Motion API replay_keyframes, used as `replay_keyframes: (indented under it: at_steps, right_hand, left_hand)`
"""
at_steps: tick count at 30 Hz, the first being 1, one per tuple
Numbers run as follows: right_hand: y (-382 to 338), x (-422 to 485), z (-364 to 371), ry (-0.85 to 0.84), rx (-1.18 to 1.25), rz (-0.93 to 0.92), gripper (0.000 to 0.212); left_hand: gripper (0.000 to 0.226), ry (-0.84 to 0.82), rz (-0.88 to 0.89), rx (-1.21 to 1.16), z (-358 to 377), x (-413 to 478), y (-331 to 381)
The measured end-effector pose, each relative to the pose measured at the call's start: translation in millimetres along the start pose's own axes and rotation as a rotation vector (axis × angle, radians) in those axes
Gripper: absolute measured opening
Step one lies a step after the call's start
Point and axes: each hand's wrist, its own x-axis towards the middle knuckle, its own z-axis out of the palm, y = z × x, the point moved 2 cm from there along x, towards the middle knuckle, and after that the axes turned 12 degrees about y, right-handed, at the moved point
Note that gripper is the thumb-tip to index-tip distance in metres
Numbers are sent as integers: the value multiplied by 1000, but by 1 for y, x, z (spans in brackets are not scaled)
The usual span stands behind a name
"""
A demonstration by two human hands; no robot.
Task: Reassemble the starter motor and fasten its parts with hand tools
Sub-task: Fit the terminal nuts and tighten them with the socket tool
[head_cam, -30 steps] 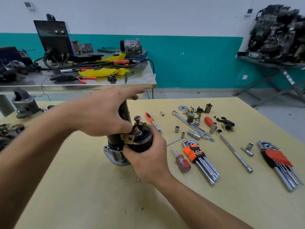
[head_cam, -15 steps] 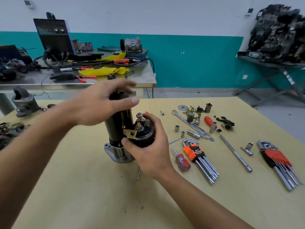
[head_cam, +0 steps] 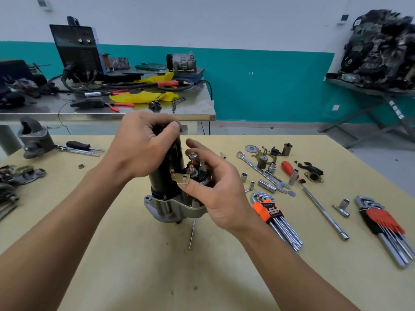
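The starter motor stands upright on the yellow table, black body above its silver nose housing. My left hand grips the top of the black body from above. Beside the body sits the solenoid, with copper terminals and a brass tab on its top. My right hand wraps round the solenoid from the right, thumb under the brass tab. A long thin bolt lies on the table at the housing's foot.
To the right lie a combination wrench, sockets, small motor parts, a red-handled screwdriver, an extension bar and two hex key sets. A grey casting and a black-handled screwdriver sit at far left. A cluttered steel bench stands behind.
My left hand slid from the motor's side up to its top. The motor now stands more upright. My right hand shifted round the solenoid's right side, uncovering the silver housing.
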Motion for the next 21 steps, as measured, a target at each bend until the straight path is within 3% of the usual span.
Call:
replay_keyframes:
  at_steps: [4, 7, 9, 11, 14, 18, 21]
  right_hand:
    - [2, -1, -5, 113, 12, -5, 66]
    - [0, 1, -4, 22, -75, 5, 63]
    - [2, 1, -5, 65, -25, 21, 57]
    - [4, 1, -9, 124, -11, 27, 65]
    - [2, 2, -7, 30, -96, 30, 64]
    - [4, 2, -12, 136, -34, 38, 64]
    - [3, 2, -9, 56, -108, 17, 61]
  left_hand:
    - [31, 5, 5, 23, 2, 1, 1]
    - [31, 9, 19, 20, 3, 1, 1]
    - [31, 11, 13, 27, 3, 2, 1]
    - [30, 18, 7, 17, 3, 3, 0]
    - [29, 20, 13, 6, 5, 3, 0]
    - [26, 16, 9, 4, 5, 3, 0]
    - [28, 18, 13, 1, 5, 3, -1]
